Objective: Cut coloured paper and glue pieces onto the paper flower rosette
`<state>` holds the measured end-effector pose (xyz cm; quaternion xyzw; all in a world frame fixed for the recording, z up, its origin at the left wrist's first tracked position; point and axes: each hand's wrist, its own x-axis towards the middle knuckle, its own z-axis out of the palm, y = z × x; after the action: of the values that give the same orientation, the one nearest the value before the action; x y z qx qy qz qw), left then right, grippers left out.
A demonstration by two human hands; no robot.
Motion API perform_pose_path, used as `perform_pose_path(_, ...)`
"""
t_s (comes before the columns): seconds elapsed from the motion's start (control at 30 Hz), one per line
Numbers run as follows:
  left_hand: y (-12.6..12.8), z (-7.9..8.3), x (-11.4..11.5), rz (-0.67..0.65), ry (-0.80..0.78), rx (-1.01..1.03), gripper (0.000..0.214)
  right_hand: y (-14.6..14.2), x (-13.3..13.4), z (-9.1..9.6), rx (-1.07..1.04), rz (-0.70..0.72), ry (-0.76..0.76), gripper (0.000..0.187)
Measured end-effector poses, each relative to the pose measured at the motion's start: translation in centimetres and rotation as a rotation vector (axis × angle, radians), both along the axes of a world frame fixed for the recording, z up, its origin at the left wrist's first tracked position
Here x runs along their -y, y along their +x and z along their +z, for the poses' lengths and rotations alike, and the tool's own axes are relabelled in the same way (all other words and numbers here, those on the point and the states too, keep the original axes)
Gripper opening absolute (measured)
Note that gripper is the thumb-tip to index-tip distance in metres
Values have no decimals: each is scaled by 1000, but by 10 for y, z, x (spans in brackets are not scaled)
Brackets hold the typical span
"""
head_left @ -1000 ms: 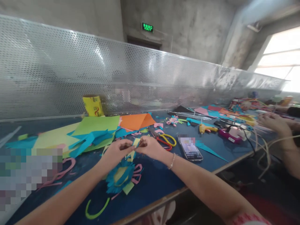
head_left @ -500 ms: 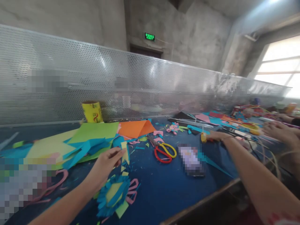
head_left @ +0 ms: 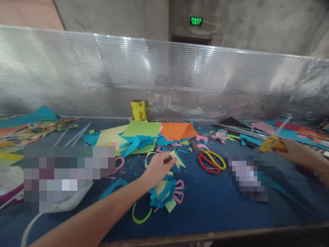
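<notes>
My left hand [head_left: 158, 169] pinches a small pale yellow paper strip [head_left: 179, 160] with a notched end, held just above the table. Directly below lies a fringed blue paper piece [head_left: 155, 198] with a pale yellow centre and pink paper loops [head_left: 179, 195] at its right side. Over at the right, my right hand [head_left: 298, 152] is wrapped round a yellow glue gun [head_left: 271, 144], its nozzle pointing left. A clear stick [head_left: 284, 124] rises behind the gun. Between the hands lie scissors [head_left: 209, 164] with one red and one yellow handle.
A pixelated, phone-like object [head_left: 246, 181] lies right of the scissors. Green paper [head_left: 144, 129] and orange paper [head_left: 177, 131] sheets lie behind, near a yellow tape roll [head_left: 139, 111]. A perforated metal screen [head_left: 102, 75] borders the table's back. A white cable [head_left: 27, 228] runs at lower left.
The view has swung left, bringing more of the table's left side in. My right hand has lifted the glue gun off the table area. My left hand still pinches the paper strip.
</notes>
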<state>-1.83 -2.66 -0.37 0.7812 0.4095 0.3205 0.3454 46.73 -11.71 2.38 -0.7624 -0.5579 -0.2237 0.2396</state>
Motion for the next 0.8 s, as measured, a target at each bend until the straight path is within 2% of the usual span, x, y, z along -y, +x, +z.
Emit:
perform_pose_path(0.03, -1, 1, 1, 3, 49, -29, 27, 3, 4, 11, -16, -24, -79, 18)
perform_pose_path(0.1, -1, 3, 3, -3, 110, -71, 26, 2, 13, 32, -9, -152, -107, 22)
perform_pose_path(0.2, 0, 9, 11, -75, 66, -57, 25, -18, 27, 56, 7, -268, -92, 25)
perform_pose_path(0.27, 2, 12, 18, -141, -20, -32, 23, -46, 37, 64, 14, -262, -80, 29)
perform_pose_path(0.33, 5, 14, 24, -201, -87, -31, 21, -83, 46, 66, 31, -126, -69, 36)
perform_pose_path(0.43, 8, 14, 30, -228, -60, -82, 19, -151, 58, 52, -18, 166, -130, 44)
perform_pose_path(0.53, 10, 11, 30, -170, 81, -182, 22, -216, 61, 25, 47, 266, -222, 30)
perform_pose_path(0.6, 10, 9, 28, -141, 139, -226, 23, -247, 58, 4, 117, 319, -232, 26)
perform_pose_path(0.7, 10, 4, 24, -134, 173, -267, 21, -268, 49, -25, 130, 339, -190, 26)
perform_pose_path(0.8, 9, -1, 20, -140, 196, -313, 19, -266, 38, -44, 144, 284, -140, 29)
